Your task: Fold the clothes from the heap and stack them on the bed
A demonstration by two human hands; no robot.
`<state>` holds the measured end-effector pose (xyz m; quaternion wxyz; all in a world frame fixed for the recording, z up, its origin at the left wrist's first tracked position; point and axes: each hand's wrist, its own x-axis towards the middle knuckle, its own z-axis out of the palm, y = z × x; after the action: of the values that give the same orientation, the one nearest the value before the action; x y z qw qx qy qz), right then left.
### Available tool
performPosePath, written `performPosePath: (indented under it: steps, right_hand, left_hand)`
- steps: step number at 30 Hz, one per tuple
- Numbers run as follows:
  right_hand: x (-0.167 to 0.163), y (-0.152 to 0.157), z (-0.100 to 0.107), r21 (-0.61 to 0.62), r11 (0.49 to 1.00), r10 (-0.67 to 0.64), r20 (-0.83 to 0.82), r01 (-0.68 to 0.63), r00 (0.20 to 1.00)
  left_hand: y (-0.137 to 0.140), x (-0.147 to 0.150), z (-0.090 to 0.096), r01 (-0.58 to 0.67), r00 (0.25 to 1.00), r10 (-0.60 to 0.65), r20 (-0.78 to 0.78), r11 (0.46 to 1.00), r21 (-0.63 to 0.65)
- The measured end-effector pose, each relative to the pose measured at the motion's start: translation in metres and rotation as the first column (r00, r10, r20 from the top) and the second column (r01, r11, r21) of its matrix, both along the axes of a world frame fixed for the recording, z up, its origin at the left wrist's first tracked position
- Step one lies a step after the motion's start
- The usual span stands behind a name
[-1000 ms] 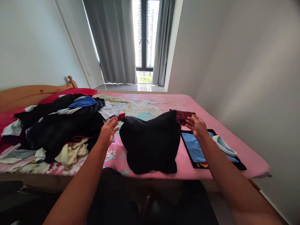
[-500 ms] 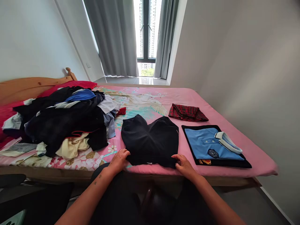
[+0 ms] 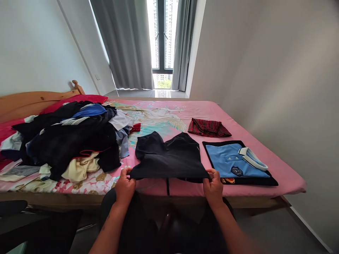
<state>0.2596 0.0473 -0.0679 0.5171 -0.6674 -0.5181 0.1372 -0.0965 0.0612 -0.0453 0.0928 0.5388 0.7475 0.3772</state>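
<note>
Our left hand [image 3: 124,187] and right hand [image 3: 213,186] pinch the black garment's [image 3: 169,158] near corners — laundry pile [image 3: 66,141] at 10 o'clock.

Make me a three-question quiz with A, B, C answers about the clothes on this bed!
1. Where does the red plaid garment lie?
A. On top of the big pile
B. On the bed beyond the blue polo shirt
C. On the floor

2. What colour is the garment held at the bed's near edge?
A. Black
B. Yellow
C. White

3. How is the blue polo shirt lying?
A. Crumpled in a ball
B. Hanging from the curtain
C. Folded flat on a black garment

Answers:
1. B, it sits on the pink sheet farther from the camera than the polo.
2. A, the black garment is gripped at its near corners by the left hand and the right hand.
3. C, it lies neatly folded, collar to the right, with black edges showing around it.
</note>
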Motion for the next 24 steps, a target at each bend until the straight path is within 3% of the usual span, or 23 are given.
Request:
performPosePath:
  steps: [3,7,9,11,14,17,19,22,24]
  right_hand:
    - [-0.005,-0.007,-0.002,-0.091,0.994,0.059,-0.084,-0.067,0.995]
    - [-0.009,-0.009,-0.012,-0.142,0.977,0.124,-0.226,-0.159,0.966]
    - [-0.014,-0.007,-0.013,-0.129,0.975,0.141,-0.270,-0.181,0.952]
    - [-0.019,-0.004,-0.012,-0.107,0.973,0.170,-0.262,-0.203,0.950]
    - [-0.010,-0.001,-0.011,-0.087,0.961,0.249,-0.133,-0.262,0.959]
    - [0.022,-0.004,-0.011,-0.107,0.983,0.143,-0.083,-0.151,0.986]
    - [0.043,-0.011,-0.011,-0.170,0.983,0.047,-0.173,-0.076,0.984]
    - [0.055,-0.024,-0.007,-0.199,0.968,0.081,-0.315,-0.149,0.946]
    - [0.048,-0.031,-0.004,-0.171,0.962,0.138,-0.374,-0.214,0.917]
  left_hand:
    - [-0.017,0.006,-0.011,0.015,0.987,-0.005,0.161,0.998,-0.057]
    - [-0.020,0.020,-0.025,0.007,0.871,-0.036,0.490,0.998,0.062]
    - [-0.018,0.031,-0.026,0.006,0.818,-0.063,0.572,0.995,0.101]
    - [-0.016,0.039,-0.023,0.053,0.846,-0.079,0.528,0.997,0.065]
    - [-0.020,0.033,-0.017,0.160,0.942,-0.150,0.300,0.987,-0.007]
    - [-0.031,0.005,-0.010,0.153,0.985,-0.155,0.071,0.988,0.033]
    - [-0.040,-0.014,-0.005,0.136,0.990,-0.137,-0.019,0.991,-0.009]
    - [-0.051,-0.026,0.001,0.152,0.988,-0.157,-0.008,0.968,-0.202]
    - [-0.054,-0.022,0.002,0.195,0.973,-0.150,0.174,0.939,-0.282]
